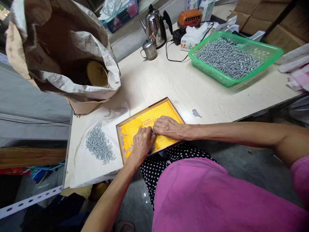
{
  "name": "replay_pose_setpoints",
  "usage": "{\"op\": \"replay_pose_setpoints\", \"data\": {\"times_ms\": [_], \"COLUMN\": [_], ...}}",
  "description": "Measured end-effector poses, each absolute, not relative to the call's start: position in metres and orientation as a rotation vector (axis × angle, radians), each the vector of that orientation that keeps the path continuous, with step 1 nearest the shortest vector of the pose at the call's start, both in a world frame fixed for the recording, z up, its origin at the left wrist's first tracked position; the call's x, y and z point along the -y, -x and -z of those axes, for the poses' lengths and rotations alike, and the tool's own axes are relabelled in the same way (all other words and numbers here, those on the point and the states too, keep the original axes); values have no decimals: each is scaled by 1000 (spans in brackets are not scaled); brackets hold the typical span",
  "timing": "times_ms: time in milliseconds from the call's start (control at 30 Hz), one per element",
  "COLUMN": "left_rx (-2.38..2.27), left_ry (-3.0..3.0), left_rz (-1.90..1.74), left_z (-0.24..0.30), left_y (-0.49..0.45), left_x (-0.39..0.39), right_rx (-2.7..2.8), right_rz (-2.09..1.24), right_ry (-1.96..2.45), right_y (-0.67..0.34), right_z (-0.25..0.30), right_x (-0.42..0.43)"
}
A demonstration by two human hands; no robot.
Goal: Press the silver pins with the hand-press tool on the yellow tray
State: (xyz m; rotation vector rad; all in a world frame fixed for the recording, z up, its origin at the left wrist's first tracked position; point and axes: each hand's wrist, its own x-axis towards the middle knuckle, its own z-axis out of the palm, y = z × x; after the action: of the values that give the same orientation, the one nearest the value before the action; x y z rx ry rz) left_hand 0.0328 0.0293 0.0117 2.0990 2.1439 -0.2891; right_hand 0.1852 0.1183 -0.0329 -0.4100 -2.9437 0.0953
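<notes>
My left hand (143, 141) and my right hand (167, 127) meet over a shallow wooden-edged tray (142, 112) with a yellow lining (166, 111). Both sets of fingers are closed, pinched close together around a small greyish piece (153, 133) that is too hidden to name. Several small silvery metal pins (122, 135) lie loose along the tray's left side. Left of the tray, a heap of the same sort of pins (98, 145) rests on a white sheet (79, 170).
A green plastic basket (229, 80) full of metal pins stands at the back right. At the back left is a large open paper sack (94, 96). Behind are a steel kettle (155, 27), a metal cup (149, 50), an orange battery (190, 18) and a tissue pack (190, 41).
</notes>
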Motion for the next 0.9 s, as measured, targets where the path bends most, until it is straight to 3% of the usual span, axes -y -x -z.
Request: {"op": "replay_pose_setpoints", "data": {"times_ms": [200,567,900], "left_rx": [-2210,-2094,-2223], "left_ry": [-2071,-1689,-1567], "left_rz": [290,-298,-824], "left_z": [-12,-2,-47], "left_y": [-23,41,70], "left_x": [-32,-53,-37], "right_rx": [2851,2914,2730], "right_rz": [-163,-215,-316], "right_ry": [370,300,411], "right_y": [-182,-173,-175], "right_z": [41,62,53], "right_x": [-128,-116,-113]}}
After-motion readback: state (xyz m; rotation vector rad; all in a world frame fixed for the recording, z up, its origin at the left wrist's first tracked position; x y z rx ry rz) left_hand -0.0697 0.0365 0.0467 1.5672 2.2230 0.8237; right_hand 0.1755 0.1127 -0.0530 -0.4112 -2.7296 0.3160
